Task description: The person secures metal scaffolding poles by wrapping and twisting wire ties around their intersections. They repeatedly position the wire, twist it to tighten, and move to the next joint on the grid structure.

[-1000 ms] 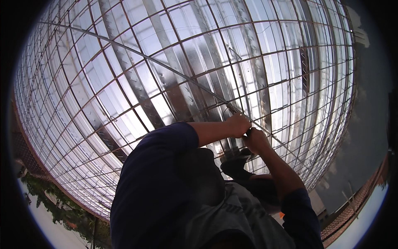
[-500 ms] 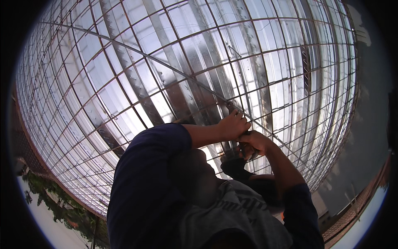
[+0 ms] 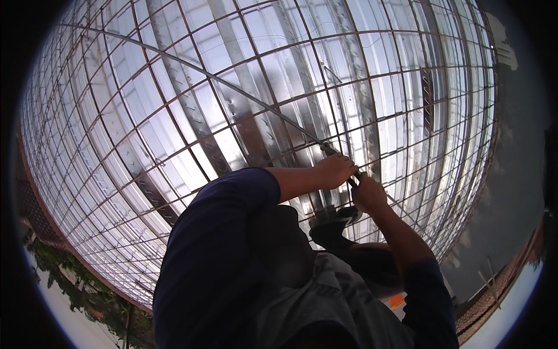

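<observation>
My left hand (image 3: 336,170) is closed round a dark, narrow bar-like tool (image 3: 356,178) just above the steel mesh. Lower and to the right, my right hand (image 3: 370,195) grips the near part of the same tool. Its dark far end (image 3: 326,148) shows beyond my left fingers, beside a crossing of the mesh rods. There a long straight rod (image 3: 224,83) runs slantwise across the mesh from the far left. The tool's exact kind cannot be made out, since my fingers cover most of it.
A wide grid of thin rusty steel rods (image 3: 256,57) lies above shiny ribbed metal sheeting (image 3: 154,131). My dark shoe (image 3: 334,230) stands near my right hand. A grey surface (image 3: 514,134) borders the mesh on the right, and green trees (image 3: 67,285) show beyond the lower left edge.
My right hand has shifted slightly right and up, drawing apart from my left, so part of the tool now shows between them. My left hand has moved a little to the right.
</observation>
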A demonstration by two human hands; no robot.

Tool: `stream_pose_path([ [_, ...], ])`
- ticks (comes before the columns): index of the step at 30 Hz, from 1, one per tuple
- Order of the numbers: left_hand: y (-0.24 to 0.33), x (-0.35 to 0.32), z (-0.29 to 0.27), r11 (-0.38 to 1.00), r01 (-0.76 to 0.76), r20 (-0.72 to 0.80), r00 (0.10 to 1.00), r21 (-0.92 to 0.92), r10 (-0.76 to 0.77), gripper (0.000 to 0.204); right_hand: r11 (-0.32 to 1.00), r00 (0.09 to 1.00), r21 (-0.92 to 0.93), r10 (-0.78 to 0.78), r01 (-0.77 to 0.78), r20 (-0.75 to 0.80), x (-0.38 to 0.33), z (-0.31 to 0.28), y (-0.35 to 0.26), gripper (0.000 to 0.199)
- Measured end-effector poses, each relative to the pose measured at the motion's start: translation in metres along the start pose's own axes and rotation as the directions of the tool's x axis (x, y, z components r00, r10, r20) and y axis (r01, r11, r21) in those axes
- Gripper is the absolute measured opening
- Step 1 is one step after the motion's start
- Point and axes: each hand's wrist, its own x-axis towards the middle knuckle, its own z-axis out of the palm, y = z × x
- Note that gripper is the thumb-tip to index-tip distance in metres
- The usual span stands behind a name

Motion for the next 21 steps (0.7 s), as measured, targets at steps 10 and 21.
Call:
stream_pose_path([
  [10, 0.014, -0.026, -0.034, 0.998, -0.045, -0.107, 0.993, 0.037, 0.049, 0.044, 0.55, 0.698, 0.618, -0.086, -0.561, 0.711, 0.028, 0.016, 0.024, 0.028],
  [21, 0.009, 0.011, -0.032, 0.986, 0.128, 0.161, 0.981, -0.107, -0.11, 0.023, 0.94, 0.994, -0.334, -0.09, 0.066, -0.057, -0.013, -0.009, -0.019, 0.045],
])
